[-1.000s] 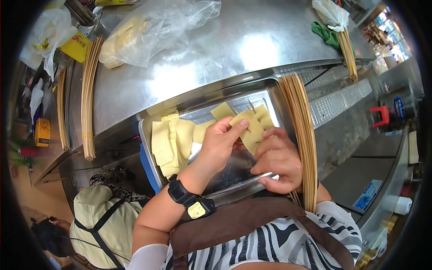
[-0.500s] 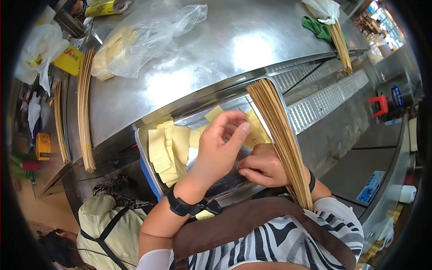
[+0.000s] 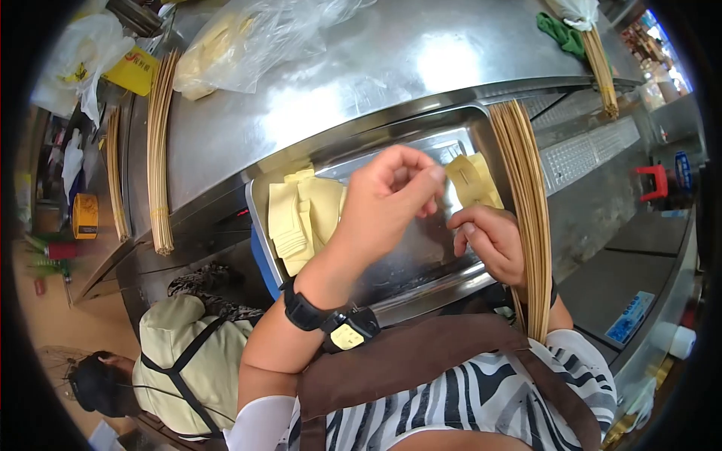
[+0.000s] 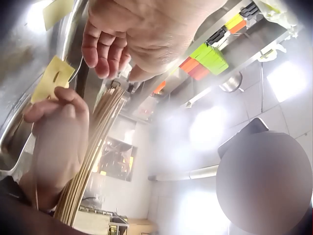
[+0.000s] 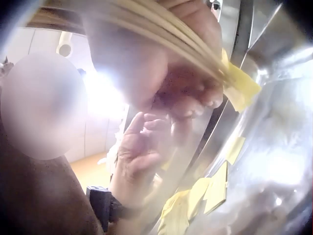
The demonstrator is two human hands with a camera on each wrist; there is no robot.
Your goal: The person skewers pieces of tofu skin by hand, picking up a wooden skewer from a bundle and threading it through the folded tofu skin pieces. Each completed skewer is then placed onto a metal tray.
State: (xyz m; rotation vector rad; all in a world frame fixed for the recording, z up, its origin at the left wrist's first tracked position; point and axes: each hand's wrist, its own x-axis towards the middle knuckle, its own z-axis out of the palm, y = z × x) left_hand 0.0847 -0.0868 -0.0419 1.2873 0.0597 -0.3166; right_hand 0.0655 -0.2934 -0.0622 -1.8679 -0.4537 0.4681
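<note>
My left hand [image 3: 395, 195] hangs over the middle of a steel tray [image 3: 259, 225], its fingers loosely curled and nothing visible between them. The right hand [image 3: 492, 240] is at the tray's right end, fingers loosely bent, right beside a pale yellow sheet [image 3: 465, 183] with a stick threaded through it. That sheet, like thin tofu skin, also shows just past the right fingers in the left wrist view. A long bundle of bamboo skewers [image 3: 525, 195] lies along the right wrist, and crosses in front of the palm in the right wrist view. Stacked yellow sheets [image 3: 289, 225] lie in the tray's left end.
Across the tray is a steel counter [image 3: 361, 68] with a clear plastic bag [image 3: 248, 45] of yellow sheets. More bamboo skewers [image 3: 159, 165] stand at the left; another bundle [image 3: 598, 71] sits by a green cloth [image 3: 560, 34]. A person [image 3: 180, 361] is at lower left.
A second ago both hands held a yellow sheet on a skewer. Now the hands are apart from it; the threaded sheet lies at the tray's right end, and the left hand is raised.
</note>
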